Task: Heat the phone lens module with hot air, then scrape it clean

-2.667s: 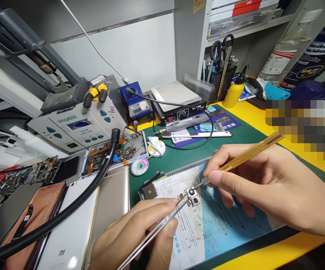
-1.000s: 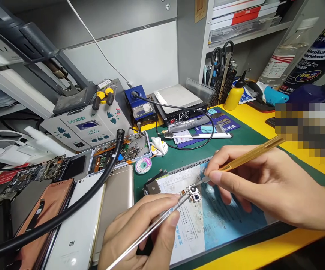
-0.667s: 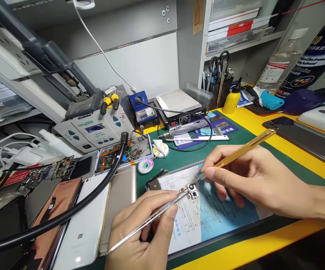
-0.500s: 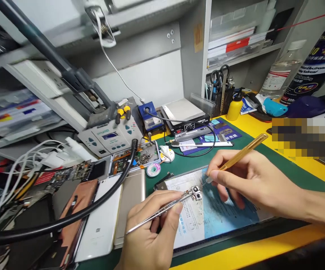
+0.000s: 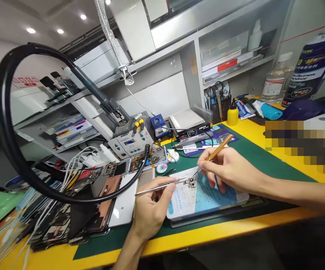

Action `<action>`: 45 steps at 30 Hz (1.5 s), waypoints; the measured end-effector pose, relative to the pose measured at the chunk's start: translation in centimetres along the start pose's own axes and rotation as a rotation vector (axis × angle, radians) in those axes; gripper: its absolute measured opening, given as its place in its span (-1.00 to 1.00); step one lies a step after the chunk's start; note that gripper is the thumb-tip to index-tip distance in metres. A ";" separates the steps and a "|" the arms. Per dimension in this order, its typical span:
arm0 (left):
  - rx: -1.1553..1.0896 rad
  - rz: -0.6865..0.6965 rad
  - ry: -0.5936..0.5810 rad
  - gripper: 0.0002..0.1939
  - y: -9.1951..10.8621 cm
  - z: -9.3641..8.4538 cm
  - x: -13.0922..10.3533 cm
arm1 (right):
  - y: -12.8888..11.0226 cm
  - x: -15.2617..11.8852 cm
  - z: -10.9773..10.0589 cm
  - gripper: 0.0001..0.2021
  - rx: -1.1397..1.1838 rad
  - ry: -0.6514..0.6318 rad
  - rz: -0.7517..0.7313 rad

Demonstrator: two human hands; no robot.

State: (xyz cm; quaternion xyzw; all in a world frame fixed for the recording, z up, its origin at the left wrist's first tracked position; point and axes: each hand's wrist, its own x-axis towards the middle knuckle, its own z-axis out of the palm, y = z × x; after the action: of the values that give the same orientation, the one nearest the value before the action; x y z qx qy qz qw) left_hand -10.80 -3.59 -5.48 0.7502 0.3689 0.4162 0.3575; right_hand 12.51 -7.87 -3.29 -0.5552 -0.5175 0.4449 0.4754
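My left hand (image 5: 152,204) is closed around metal tweezers (image 5: 155,188), whose tips reach a small dual-lens camera module (image 5: 192,182). Whether the tips grip the module or only touch it is too small to tell. In my right hand (image 5: 226,165) is a slim gold-handled tool (image 5: 219,147), held like a pen. Its thin tip points down-left, close to the upper right of the module; contact cannot be made out. Beneath both hands lies a white and blue printed pad (image 5: 184,210) on the green mat (image 5: 148,243).
Phones and phone parts (image 5: 102,210) are piled at left, under a thick black hose (image 5: 6,150). Behind stand a grey station (image 5: 130,144), a parts tray (image 5: 151,157), a solder reel (image 5: 161,168) and a yellow bottle (image 5: 232,114). A spray can (image 5: 310,67) stands at right.
The view has pulled back and shows more of the bench, shelves and ceiling. Both hands keep their hold on the tweezers and the gold-handled tool, near the module.
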 end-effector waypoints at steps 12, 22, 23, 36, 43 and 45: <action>0.067 -0.079 -0.046 -0.74 1.2 -1.0 -1.0 | 0.4 -0.3 -0.5 -0.83 -0.022 0.002 -0.120; 0.010 -0.207 0.020 -0.68 1.6 -1.4 -1.7 | 0.2 0.0 -0.8 -0.86 -0.004 -0.025 -0.148; 0.011 -0.224 0.032 -0.68 1.4 -1.5 -1.8 | 0.2 0.1 -0.8 -0.86 -0.007 -0.026 -0.140; -0.012 -0.354 0.208 -0.63 1.1 -2.0 -1.7 | 0.4 0.6 -0.5 -0.78 -0.107 -0.068 0.005; -0.047 -0.368 0.257 -0.62 1.7 -1.7 -3.0 | 1.1 1.1 -0.6 -0.65 -0.132 -0.110 0.054; -0.049 -0.374 0.269 -0.62 2.2 -1.6 -3.5 | 1.2 1.2 -0.6 -0.64 -0.150 -0.124 0.057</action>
State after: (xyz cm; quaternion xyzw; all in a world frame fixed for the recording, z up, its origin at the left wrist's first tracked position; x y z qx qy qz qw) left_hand -12.95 -7.22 -4.23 0.5978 0.5356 0.4477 0.3941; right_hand 13.35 -6.73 -4.40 -0.5751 -0.5617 0.4517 0.3869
